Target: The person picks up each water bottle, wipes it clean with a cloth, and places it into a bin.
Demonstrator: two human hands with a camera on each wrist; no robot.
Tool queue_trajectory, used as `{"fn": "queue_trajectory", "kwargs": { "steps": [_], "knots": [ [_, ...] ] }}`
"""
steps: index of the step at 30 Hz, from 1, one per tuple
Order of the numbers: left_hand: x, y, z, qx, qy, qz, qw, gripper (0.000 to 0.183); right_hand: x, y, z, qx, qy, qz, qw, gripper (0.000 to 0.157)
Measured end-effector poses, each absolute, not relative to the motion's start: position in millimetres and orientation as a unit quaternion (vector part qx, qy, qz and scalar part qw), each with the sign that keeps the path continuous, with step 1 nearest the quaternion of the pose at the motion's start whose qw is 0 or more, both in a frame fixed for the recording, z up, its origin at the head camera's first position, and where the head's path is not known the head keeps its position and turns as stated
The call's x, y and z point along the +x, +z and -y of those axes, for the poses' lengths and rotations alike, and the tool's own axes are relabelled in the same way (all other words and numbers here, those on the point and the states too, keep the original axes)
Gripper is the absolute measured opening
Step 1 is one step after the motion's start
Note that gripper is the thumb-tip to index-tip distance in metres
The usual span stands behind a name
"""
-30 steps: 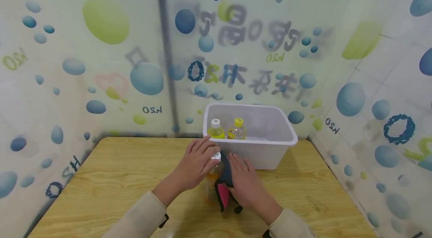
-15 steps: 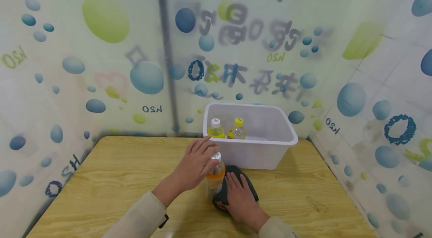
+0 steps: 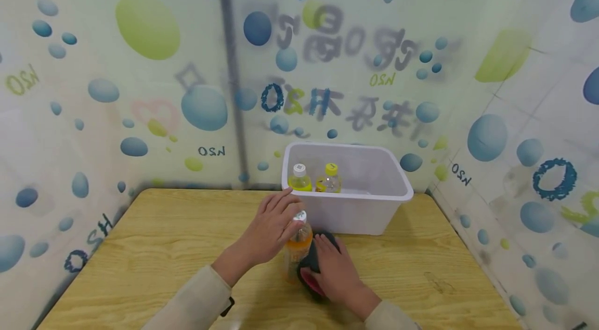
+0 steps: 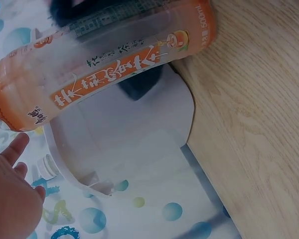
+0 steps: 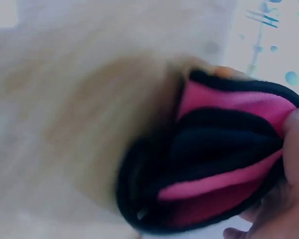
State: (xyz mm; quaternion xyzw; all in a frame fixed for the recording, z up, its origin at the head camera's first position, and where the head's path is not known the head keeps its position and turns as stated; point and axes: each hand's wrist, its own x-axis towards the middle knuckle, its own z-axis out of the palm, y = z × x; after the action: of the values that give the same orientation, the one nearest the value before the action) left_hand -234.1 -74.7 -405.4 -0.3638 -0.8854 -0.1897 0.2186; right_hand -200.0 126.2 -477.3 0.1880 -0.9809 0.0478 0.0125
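Note:
A drink bottle (image 3: 298, 248) with orange liquid and an orange label stands upright on the table. My left hand (image 3: 271, 226) holds it at the white cap (image 3: 301, 216); in the left wrist view the fingers reach the neck end of the bottle (image 4: 104, 69). Against the bottle's right side lies a dark folded fabric piece (image 3: 315, 262) with black edging and a pink lining. My right hand (image 3: 337, 273) grips this fabric, its thumb over the lined edge in the right wrist view, where the fabric (image 5: 224, 129) gapes open. The exact kind of fabric article cannot be told.
Behind the hands stands a white plastic bin (image 3: 355, 213) near the back wall. Inside are a white-capped bottle (image 3: 299, 180) of yellow liquid and a yellow-capped bottle (image 3: 331, 182). The wooden table (image 3: 164, 247) meets patterned walls at the back and sides.
The right hand has moved down along the bottle with the fabric, uncovering the bottle's upper part. Its fabric spread out, then folded in again. The left hand stays at the cap.

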Motion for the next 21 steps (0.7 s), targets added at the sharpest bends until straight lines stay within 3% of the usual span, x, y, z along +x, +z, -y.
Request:
{"fn": "queue_trajectory", "kwargs": {
  "steps": [12,21],
  "knots": [
    [-233,-405,76,-0.356,-0.187,0.890,0.214,0.032,-194,-412,-122,0.179,0.083,0.977,0.078,0.071],
    [-235,-409,75,-0.354,-0.182,0.893,0.209,0.033,-195,-397,-112,0.190,0.088,0.974,0.086,0.079]
  ]
}}
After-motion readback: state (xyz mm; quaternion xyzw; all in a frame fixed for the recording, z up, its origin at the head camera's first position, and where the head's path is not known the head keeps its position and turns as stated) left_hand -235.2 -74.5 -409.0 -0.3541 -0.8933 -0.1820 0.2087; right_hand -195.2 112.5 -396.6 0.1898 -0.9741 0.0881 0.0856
